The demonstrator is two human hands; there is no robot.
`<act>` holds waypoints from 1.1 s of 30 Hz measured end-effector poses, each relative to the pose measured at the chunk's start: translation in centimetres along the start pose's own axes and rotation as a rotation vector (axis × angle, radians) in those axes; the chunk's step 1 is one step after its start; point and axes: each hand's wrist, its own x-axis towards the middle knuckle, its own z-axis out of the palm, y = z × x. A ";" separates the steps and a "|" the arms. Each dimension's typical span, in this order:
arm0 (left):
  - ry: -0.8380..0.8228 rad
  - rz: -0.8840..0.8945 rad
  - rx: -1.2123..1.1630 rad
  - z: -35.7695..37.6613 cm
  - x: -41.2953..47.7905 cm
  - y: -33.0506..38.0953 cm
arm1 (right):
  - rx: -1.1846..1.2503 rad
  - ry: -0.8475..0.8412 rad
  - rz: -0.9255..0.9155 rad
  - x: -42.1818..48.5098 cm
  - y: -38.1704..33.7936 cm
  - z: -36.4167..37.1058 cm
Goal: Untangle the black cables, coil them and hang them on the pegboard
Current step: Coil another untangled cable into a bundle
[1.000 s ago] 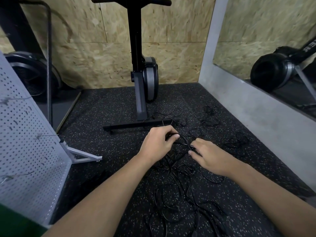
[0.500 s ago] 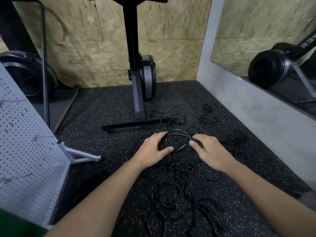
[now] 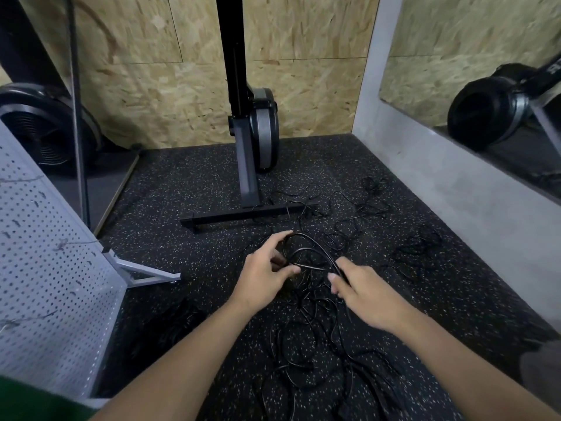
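Two hands (image 3: 261, 276) (image 3: 368, 297), one pegboard (image 3: 45, 268), one exercise machine (image 3: 244, 165), one tangle of black cables (image 3: 315, 267).

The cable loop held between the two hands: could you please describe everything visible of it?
The cable loop is thin, black and glossy, apparently rubber-coated, bent into a few rough turns and held over the speckled floor. The left hand grips its left side; the right hand pinches its right side. Its strands run down into the tangled cables below.

Dim, soft light is filling the scene, and the black cables (image 3: 303, 329) are almost melting into the dark speckled floor (image 3: 188, 183). The wide lens is bending the pegboard (image 3: 45, 268) near the left edge.
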 end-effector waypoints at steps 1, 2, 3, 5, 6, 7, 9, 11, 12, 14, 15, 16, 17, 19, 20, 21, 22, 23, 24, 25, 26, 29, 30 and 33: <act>0.003 -0.038 -0.055 0.0 0.0 -0.1 | 0.004 0.000 0.002 0.0 0.2 0.2; -0.005 -0.080 -0.122 -0.1 0.0 -0.1 | 0.011 0.008 -0.001 0.1 0.4 0.2; -0.017 -0.120 -0.205 -0.2 0.0 -0.1 | 0.022 0.015 -0.005 0.2 0.5 0.2; -0.024 -0.185 -0.397 -0.3 -0.3 0.4 | 0.058 0.025 -0.015 0.4 0.9 0.3; -0.016 -0.207 -0.473 -0.4 -0.4 0.8 | 0.081 0.033 -0.022 0.5 0.9 0.3; 0.002 -0.224 -0.528 -0.5 -0.4 1.2 | 0.100 0.043 -0.033 0.6 0.9 0.4; 0.052 -0.230 -0.590 -0.6 -0.2 2.2 | 0.122 0.068 -0.046 0.9 1.0 0.6; 0.119 -0.218 -0.608 -0.5 0.0 3.0 | 0.123 0.081 -0.056 1.2 0.9 0.7; 0.151 -0.211 -0.607 -0.4 0.2 3.3 | 0.124 0.092 -0.065 1.4 0.8 0.8; 0.201 -0.199 -0.612 -0.2 0.3 4.0 | 0.132 0.111 -0.076 1.6 0.7 1.0; 0.222 -0.187 -0.605 -0.2 0.3 4.3 | 0.133 0.116 -0.081 1.6 0.6 1.1; 0.243 -0.167 -0.584 -0.2 0.3 4.5 | 0.135 0.121 -0.081 1.7 0.5 1.2; 0.264 -0.143 -0.555 -0.3 0.2 4.7 | 0.132 0.123 -0.082 1.7 0.5 1.2; 0.306 -0.103 -0.497 -0.4 0.1 5.0 | 0.121 0.128 -0.095 1.8 0.3 1.3; 0.321 -0.088 -0.476 -0.5 0.1 5.1 | 0.125 0.127 -0.105 1.8 0.3 1.4; 0.332 -0.080 -0.465 -0.5 0.2 5.2 | 0.129 0.129 -0.113 1.9 0.2 1.4; 0.339 -0.080 -0.466 -0.5 0.3 5.3 | 0.136 0.131 -0.112 2.0 0.2 1.4; 0.344 -0.084 -0.475 -0.6 0.4 5.5 | 0.145 0.135 -0.113 2.2 0.3 1.3; 0.342 -0.090 -0.490 -0.6 0.5 5.8 | 0.158 0.136 -0.114 2.3 0.3 1.3; 0.333 -0.094 -0.508 -0.7 0.6 6.0 | 0.163 0.131 -0.115 2.4 0.4 1.2; 0.316 -0.102 -0.533 -0.7 0.8 6.2 | 0.183 0.119 -0.116 2.4 0.4 1.1; 0.275 -0.143 -0.648 -0.9 1.1 6.5 | 0.259 0.082 -0.109 2.4 0.0 1.1; 0.269 -0.165 -0.689 -0.9 1.2 6.5 | 0.278 0.072 -0.112 2.3 -0.1 1.1; 0.247 -0.201 -0.777 -1.1 1.6 6.2 | 0.261 0.065 -0.115 2.3 -0.5 1.0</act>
